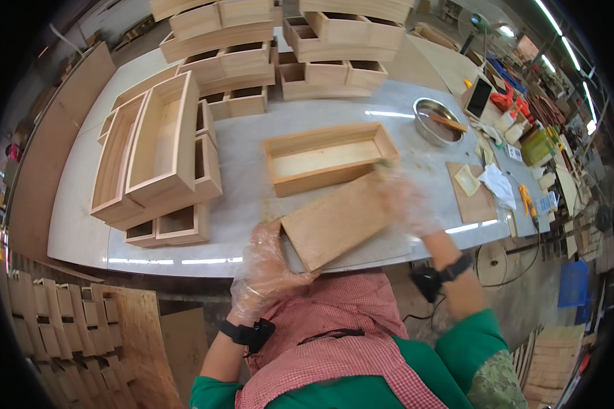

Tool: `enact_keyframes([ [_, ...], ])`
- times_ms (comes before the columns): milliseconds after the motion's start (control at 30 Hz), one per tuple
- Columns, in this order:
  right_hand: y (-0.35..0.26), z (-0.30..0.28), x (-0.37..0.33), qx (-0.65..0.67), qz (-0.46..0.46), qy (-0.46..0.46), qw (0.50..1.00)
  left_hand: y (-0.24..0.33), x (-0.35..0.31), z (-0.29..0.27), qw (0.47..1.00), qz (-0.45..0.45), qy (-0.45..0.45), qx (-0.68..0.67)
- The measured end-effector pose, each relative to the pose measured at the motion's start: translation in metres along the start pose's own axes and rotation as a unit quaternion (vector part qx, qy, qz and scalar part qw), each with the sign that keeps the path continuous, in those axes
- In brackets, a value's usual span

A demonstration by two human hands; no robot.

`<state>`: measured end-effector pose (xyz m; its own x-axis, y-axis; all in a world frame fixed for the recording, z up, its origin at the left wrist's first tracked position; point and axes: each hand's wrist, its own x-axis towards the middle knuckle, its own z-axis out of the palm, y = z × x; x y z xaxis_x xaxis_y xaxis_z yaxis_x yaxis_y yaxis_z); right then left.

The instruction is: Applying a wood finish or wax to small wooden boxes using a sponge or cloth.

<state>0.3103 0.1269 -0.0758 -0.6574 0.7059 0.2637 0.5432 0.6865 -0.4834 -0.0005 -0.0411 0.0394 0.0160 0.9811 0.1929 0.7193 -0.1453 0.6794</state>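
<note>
My left hand, in a clear plastic glove, is closed around the near left end of a wooden drawer box. The box is tilted, its broad flat face turned up and looking darker and damp. At its far right end is my right hand, also gloved and smeared by motion. A small blurred thing shows by its fingertips, too unclear to name. Just beyond lies another open wooden drawer box, resting on the table with its hollow side up and its rim a darker tan.
Pale wooden boxes are stacked at the left, with taller stacks at the back. A metal bowl with a wooden-handled tool stands right, near a white cloth, a small dish and bottles. The grey table ends just before my body.
</note>
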Motion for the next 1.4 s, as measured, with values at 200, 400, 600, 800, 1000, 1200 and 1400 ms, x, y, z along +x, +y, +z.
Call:
enact_keyframes([
  [200,-0.183,-0.059,0.004,-0.112,-0.105,-0.039,0.987,0.001,-0.003,-0.001,0.998,0.034,0.004,0.053],
  [400,-0.188,-0.025,0.060,-0.093,-0.141,-0.034,0.985,0.011,-0.001,-0.004,0.992,-0.060,-0.031,-0.104],
  [600,-0.044,-0.083,-0.011,-0.453,-0.057,0.088,0.885,0.007,0.009,0.003,1.000,0.006,0.002,0.005],
  [800,-0.103,-0.091,-0.031,-0.261,-0.017,0.081,0.962,0.009,0.006,0.004,1.000,0.017,0.023,-0.006],
  [1000,-0.045,-0.100,0.037,-0.311,0.186,0.070,0.930,0.007,0.004,0.006,0.999,0.017,0.019,-0.026],
  [1200,-0.073,-0.094,-0.049,-0.197,0.122,0.016,0.973,0.006,0.001,-0.004,0.999,-0.008,-0.020,-0.027],
  [1400,-0.053,-0.099,-0.001,-0.233,0.193,0.013,0.953,0.006,0.005,-0.003,0.998,0.023,-0.033,-0.049],
])
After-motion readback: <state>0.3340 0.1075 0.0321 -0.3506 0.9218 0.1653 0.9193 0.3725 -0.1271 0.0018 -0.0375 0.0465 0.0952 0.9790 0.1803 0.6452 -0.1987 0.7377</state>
